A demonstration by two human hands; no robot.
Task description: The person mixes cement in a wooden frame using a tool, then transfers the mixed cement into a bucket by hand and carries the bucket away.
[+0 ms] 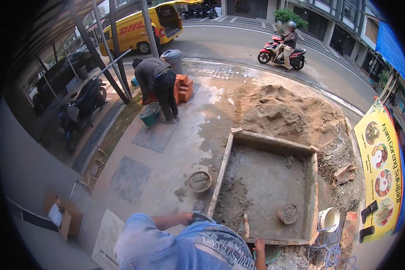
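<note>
My left hand (190, 216) is bent in near the front of my blue shirt, beside a dark grey curved edge. Its fingers are mostly hidden, so any hold is unclear. My right hand (259, 245) is low at the near board of a wooden mixing trough (219, 179), beside the rim of a green bucket (272, 254). Whether it grips the board or the bucket I cannot tell. Wet grey mortar (266, 175) covers the trough floor, heaped at the left. A mortar-filled bucket (288, 214) stands inside at the right. A mortar-smeared piece of wood (246, 225) leans near the front board.
Another mortar bucket (199, 181) stands left of the trough. Sand (287, 104) is piled behind it. A white bucket (328, 219) and a hose (327, 246) lie right. A co-worker (160, 86) bends over green buckets (148, 117) by bricks (185, 88). A scooter rider (285, 47) is on the road.
</note>
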